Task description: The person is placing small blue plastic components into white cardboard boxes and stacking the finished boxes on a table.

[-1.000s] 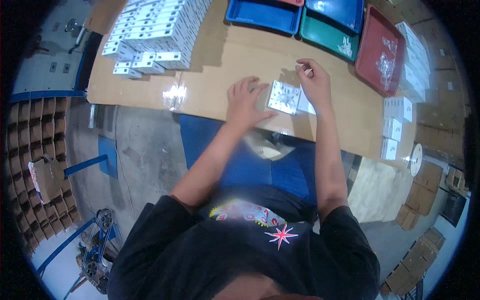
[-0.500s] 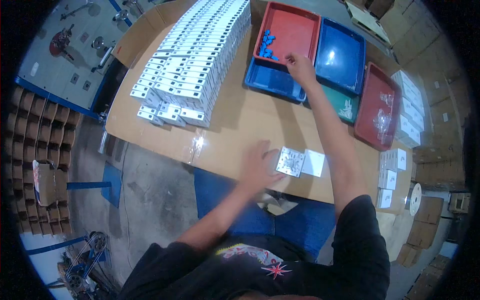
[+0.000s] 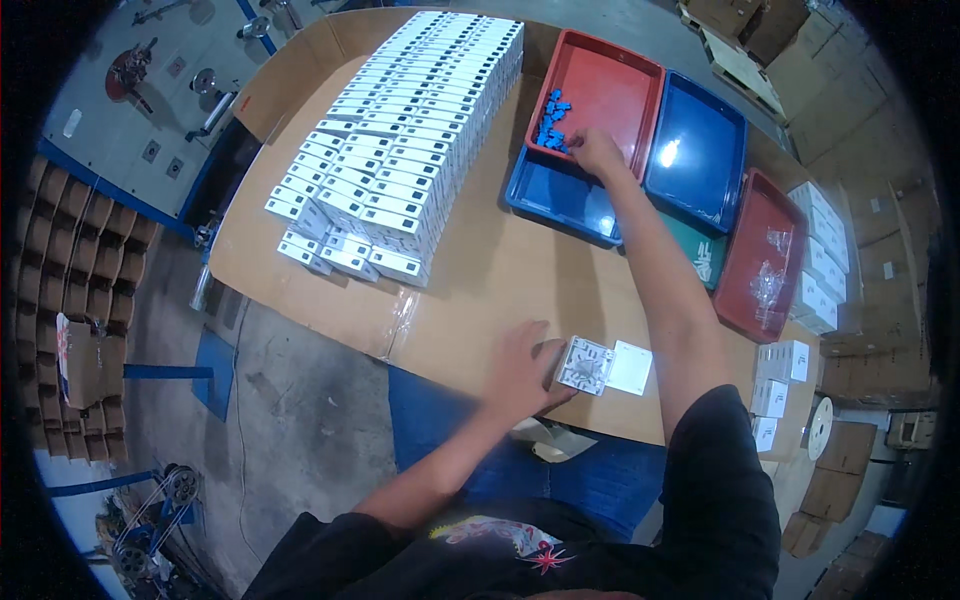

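Note:
My left hand (image 3: pixel 522 372) is at the near part of the table, its fingers and thumb curled round the left side of a square white plastic module (image 3: pixel 585 365) with its patterned inner face up. Against that module's right side lies a plain white square plate (image 3: pixel 630 367). My right hand (image 3: pixel 597 153) reaches into the red tray (image 3: pixel 612 85), fingertips pinched together beside a small heap of blue plastic pieces (image 3: pixel 551 122). Whatever is between those fingertips is too small to make out.
Tall rows of white boxes (image 3: pixel 400 150) fill the table's left. Around the red tray stand blue trays (image 3: pixel 697 150), a green tray (image 3: pixel 690 235) with small clear parts and a dark red tray (image 3: pixel 745 290) with clear bags. White boxes (image 3: pixel 780 365) line the right edge.
My right hand has come closer to the blue pieces, and its fingertips now meet the heap's edge. My left hand has closed in on the module's left side. The whole view has shifted slightly.

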Motion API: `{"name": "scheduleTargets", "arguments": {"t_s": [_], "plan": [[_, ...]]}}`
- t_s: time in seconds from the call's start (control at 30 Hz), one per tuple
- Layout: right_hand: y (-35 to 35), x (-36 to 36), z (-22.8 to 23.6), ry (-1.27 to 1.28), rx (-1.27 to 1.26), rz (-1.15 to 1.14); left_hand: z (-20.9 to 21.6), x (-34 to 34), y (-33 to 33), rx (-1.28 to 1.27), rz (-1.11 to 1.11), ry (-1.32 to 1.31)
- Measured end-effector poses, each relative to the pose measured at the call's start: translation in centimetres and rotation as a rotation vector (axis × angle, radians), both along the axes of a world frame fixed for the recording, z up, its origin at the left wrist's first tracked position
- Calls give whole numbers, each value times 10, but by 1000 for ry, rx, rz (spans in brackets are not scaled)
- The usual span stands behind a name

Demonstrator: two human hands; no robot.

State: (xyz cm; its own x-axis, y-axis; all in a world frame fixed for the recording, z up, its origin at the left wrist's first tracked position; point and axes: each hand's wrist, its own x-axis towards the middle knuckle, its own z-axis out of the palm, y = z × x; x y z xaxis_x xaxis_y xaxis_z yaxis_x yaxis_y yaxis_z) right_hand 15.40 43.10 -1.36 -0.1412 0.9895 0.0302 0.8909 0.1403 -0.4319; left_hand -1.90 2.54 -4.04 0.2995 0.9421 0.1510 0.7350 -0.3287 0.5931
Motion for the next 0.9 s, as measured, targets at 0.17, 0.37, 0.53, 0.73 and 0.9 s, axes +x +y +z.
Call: {"name": "scheduleTargets", "arguments": {"t_s": [0.17, 0.37, 0.53, 0.73, 0.9], "plan": [[18, 15, -4, 10, -66, 23, 0, 2, 2, 2, -6, 5], [-8, 32, 16, 393, 54, -7, -6, 3, 5, 20, -13, -1], [-82, 44, 47, 965, -78, 40, -1, 3, -3, 24, 2, 8], [-183, 58, 50, 1121, -77, 36, -4, 6, -6, -12, 8, 10], [-269, 53, 57, 1185, -126, 18, -10, 6, -3, 108, 13, 18]]}}
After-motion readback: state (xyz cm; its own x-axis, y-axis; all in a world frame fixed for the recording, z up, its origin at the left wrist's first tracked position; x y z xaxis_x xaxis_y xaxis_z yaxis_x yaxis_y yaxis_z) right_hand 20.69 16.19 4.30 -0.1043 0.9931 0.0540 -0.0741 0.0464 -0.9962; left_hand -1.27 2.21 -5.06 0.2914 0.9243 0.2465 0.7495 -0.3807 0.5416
